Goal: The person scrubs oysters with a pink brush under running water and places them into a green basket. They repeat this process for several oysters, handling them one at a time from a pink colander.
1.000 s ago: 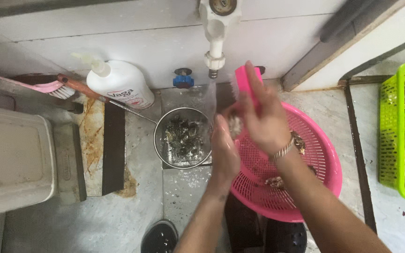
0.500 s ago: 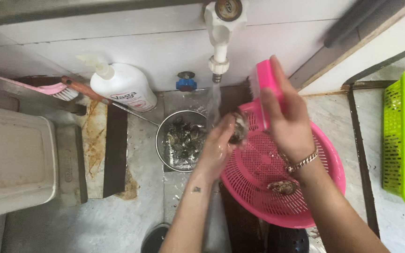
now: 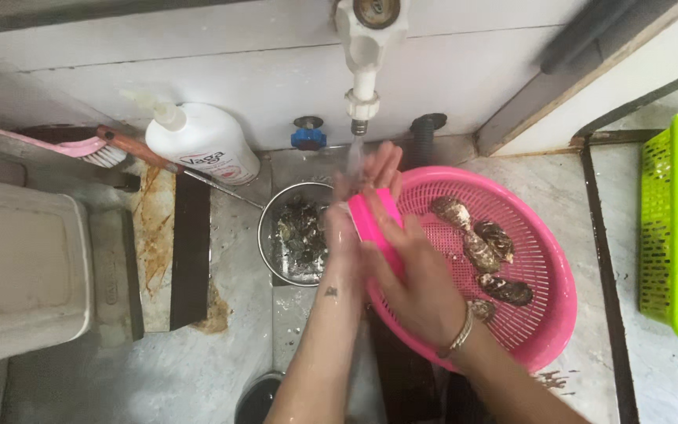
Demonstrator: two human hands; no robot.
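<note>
Under the running tap (image 3: 362,78), my left hand (image 3: 348,235) is closed around an oyster that is mostly hidden by my fingers. My right hand (image 3: 421,290) grips a pink scrubbing brush (image 3: 378,213) and presses it against what the left hand holds. Both hands are over the left rim of a pink colander (image 3: 560,292), which holds several washed oysters (image 3: 480,247). To the left, below the water stream, stands a round metal bowl (image 3: 265,235) with more dark oysters in it.
A white pump bottle (image 3: 205,145) and a pink-handled brush (image 3: 80,149) lie at the back left. A white tub (image 3: 17,267) is at the far left. At the right edge stands a green basket (image 3: 661,235) of oysters. A blue valve (image 3: 308,137) sits below the wall tiles.
My hands have dropped from in front of the tap to the colander's left rim. The brush, held upright before, now lies across the oyster in my left hand.
</note>
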